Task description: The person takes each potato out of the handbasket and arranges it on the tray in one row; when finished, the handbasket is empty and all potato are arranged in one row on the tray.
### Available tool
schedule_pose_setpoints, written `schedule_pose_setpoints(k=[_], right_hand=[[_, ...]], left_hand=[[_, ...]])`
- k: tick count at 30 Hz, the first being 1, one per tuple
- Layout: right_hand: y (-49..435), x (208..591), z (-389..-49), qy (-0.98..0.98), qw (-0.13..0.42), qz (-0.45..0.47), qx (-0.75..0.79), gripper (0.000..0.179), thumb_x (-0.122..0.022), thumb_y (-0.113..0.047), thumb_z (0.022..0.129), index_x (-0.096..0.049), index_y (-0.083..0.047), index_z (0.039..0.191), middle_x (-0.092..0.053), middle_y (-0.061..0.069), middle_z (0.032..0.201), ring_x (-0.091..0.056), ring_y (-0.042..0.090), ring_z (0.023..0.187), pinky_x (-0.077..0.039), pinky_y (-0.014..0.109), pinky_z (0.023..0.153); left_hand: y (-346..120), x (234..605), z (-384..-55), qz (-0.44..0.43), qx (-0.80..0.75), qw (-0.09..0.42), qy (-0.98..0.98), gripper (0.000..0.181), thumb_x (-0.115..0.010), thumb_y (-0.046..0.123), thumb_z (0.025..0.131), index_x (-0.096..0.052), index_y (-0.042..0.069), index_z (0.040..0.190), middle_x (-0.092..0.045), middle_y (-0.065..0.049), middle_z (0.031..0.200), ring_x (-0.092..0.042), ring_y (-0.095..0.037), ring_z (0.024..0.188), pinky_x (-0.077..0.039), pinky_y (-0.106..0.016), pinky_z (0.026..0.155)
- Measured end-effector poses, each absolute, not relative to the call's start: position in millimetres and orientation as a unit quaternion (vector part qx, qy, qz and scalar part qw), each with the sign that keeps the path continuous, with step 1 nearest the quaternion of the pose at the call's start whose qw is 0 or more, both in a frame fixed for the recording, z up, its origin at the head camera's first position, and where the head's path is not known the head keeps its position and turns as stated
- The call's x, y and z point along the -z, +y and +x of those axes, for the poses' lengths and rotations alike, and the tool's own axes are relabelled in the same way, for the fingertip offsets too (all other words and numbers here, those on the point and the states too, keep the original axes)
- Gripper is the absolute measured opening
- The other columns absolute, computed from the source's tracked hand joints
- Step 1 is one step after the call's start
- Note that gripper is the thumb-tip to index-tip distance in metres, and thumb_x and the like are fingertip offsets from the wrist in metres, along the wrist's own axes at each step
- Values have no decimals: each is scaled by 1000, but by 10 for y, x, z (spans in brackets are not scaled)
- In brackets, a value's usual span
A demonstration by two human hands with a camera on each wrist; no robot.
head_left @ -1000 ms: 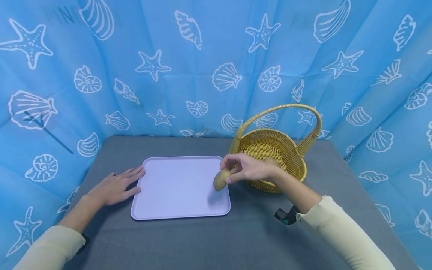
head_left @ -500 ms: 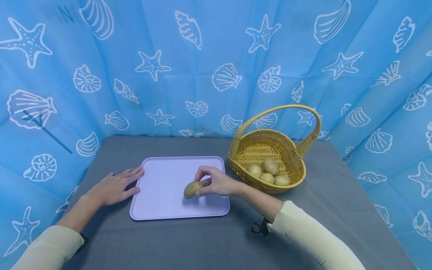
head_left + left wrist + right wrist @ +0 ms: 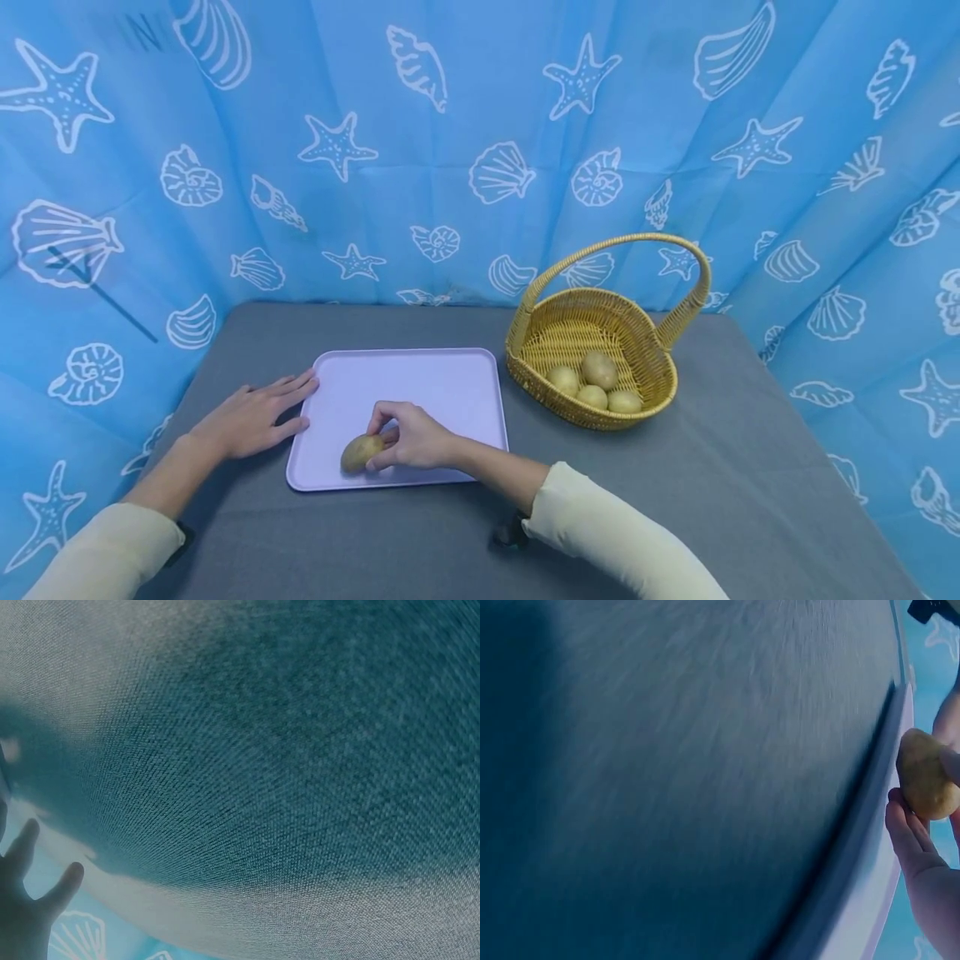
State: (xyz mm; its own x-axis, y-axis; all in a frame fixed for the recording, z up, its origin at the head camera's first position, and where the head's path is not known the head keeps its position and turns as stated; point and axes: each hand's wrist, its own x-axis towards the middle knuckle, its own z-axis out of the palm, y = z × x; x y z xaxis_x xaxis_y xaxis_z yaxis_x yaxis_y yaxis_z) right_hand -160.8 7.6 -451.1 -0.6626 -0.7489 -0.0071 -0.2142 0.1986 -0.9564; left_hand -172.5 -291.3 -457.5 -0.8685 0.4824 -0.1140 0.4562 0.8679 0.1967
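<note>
A brownish oval potato point(image 3: 358, 454) is pinched between the thumb and fingers of my right hand point(image 3: 412, 437). It is low over the near left part of the lilac tray point(image 3: 420, 375), and also shows as a potato point(image 3: 926, 772) at the right edge of the right wrist view. With fingers spread, my left hand point(image 3: 247, 417) lies at the tray's left rim, fingertips right at the edge. In the left wrist view only part of the left hand point(image 3: 26, 881) appears, at the lower left corner.
A yellow wicker basket point(image 3: 558, 404) with a tall arched handle point(image 3: 615, 239) stands to the right of the tray. Several potatoes point(image 3: 600, 367) lie in it. Grey cloth point(image 3: 645, 483) covers the table, and a blue curtain point(image 3: 420, 183) with seashell prints hangs behind.
My right hand has carried the potato from the tray's right side leftward and down toward its near left part, uncovering the basket's potatoes. The left hand has stayed at the rim.
</note>
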Motion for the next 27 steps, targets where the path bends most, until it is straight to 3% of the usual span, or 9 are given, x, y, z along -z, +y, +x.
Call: schedule_pose_setpoints(k=[16,23,27], right_hand=[[-391,4568,-1543,761,207,-378,484,30,-78,3,81,-57,-4,101,-63,3,109,-62,9,114,-49,17,93],[-394,4524,-1512,805,154,-442,364,19,-80,-16,85,-65,-13,97,-69,-7,99,-60,-3,95,-43,10,88],[-306,4444,-1516,796,171,-465,347,22,-77,-16,88,-69,-11,108,-71,-5,109,-60,-3,106,-41,11,96]], left_hand=[[-2940,4600,-1713,257,-96,63,959,69,-53,51,99,-40,10,153,-38,-17,156,-39,-46,138,-29,-80,97],[-2953,4599,-1706,261,-97,59,959,68,-53,49,100,-40,9,152,-38,-16,156,-39,-46,138,-30,-79,97],[-2958,4601,-1718,258,-95,66,959,69,-52,50,100,-39,8,153,-37,-16,157,-38,-45,139,-29,-79,98]])
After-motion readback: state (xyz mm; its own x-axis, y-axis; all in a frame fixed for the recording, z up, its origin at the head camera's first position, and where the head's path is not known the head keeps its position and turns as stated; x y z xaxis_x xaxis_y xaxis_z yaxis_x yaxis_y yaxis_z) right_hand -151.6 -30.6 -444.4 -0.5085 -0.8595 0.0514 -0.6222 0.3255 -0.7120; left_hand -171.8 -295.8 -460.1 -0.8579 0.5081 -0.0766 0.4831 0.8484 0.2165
